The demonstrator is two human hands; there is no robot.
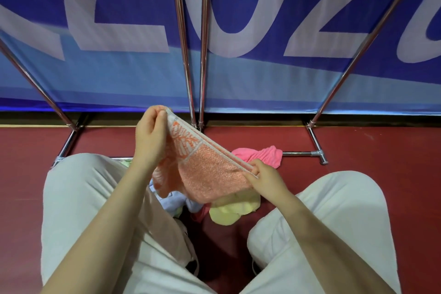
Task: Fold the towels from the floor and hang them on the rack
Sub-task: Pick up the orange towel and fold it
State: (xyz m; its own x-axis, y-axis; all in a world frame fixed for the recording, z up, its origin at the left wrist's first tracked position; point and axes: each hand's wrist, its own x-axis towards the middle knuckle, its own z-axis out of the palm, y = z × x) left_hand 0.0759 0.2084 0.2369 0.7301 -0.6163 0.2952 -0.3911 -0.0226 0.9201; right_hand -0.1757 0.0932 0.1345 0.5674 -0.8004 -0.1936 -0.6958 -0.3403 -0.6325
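Observation:
An orange towel point(205, 172) with a white patterned border hangs doubled over between my hands, its top edge stretched tight. My left hand point(150, 136) pinches the upper left corner. My right hand point(265, 176) pinches the lower right corner. Under it on the red floor lie a yellow towel point(229, 212), a pale blue towel point(167, 200) and a pink towel point(260, 154). The chrome rack point(188, 59) stands in front of me, its poles rising from the floor with nothing hung on them in view.
My knees in white trousers point(78, 193) flank the towel pile. The rack's base bars point(315, 141) lie on the red floor point(381, 155). A blue banner point(262, 79) with large white letters stands right behind the rack.

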